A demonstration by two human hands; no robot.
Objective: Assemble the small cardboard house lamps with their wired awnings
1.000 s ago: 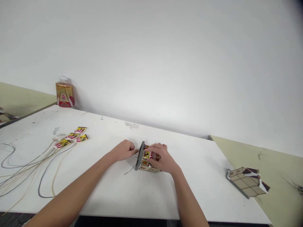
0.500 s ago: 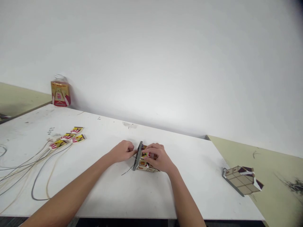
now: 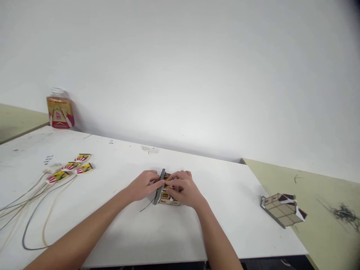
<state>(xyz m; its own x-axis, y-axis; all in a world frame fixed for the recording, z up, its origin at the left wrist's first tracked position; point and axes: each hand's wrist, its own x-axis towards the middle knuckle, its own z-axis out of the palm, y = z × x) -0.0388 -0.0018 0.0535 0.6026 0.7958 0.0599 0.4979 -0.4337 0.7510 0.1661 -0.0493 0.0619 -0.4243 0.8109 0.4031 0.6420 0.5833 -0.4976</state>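
A small model house point(image 3: 165, 196) lies on its side on the white table, its grey base point(image 3: 157, 195) facing left. My right hand point(image 3: 185, 189) is closed around the house walls, with fingers over the upper side. At the base is my left hand point(image 3: 144, 184), its thumb reaching over the base's edge to the house and its other fingers curled by the underside, partly hidden. A thin dark wire point(image 3: 146, 206) sticks out below the base. Between my fingers, part of a yellow and red printed piece shows on the house.
Several printed tags point(image 3: 57, 177) with long cords point(image 3: 26, 228) lie at left. A labelled jar point(image 3: 60, 110) stands at the back left against the wall. Another model house point(image 3: 282, 209) lies near the table's right edge. Dark wire scraps point(image 3: 344, 214) sit on the yellowish surface beyond.
My left hand has shifted from a tight fist beside the base to having its thumb stretched over the base's edge. The right hand keeps its hold. The view has turned slightly.
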